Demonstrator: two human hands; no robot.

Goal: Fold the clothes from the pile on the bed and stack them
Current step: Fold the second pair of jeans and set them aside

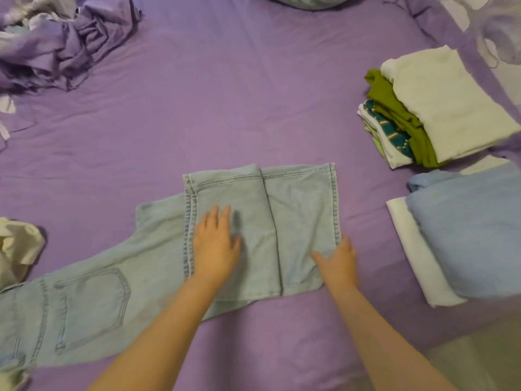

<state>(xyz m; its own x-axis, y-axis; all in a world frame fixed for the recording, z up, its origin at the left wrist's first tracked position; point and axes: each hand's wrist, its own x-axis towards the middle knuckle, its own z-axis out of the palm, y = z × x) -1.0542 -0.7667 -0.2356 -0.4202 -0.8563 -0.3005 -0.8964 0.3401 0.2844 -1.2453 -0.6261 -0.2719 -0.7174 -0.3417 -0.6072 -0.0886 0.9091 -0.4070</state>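
Light blue jeans [93, 294] lie across the purple bed [225, 108], waist end at the left with a back pocket up. Their legs are folded back over themselves into a flat panel at the middle. My left hand [215, 244] rests flat on that folded panel, fingers spread. My right hand [339, 259] lies on the panel's right edge near its lower corner, fingers apart. A stack of folded clothes [439, 108] stands at the right, white on top, green and teal below. A second folded stack [468, 235], blue over white, lies nearer at the right.
A crumpled pile of purple and white fabric [62, 40] sits at the far left. A loose cream garment [17, 249] lies at the left edge. A pillow's edge [304, 1] shows at the top. The bed's near edge runs at the lower right.
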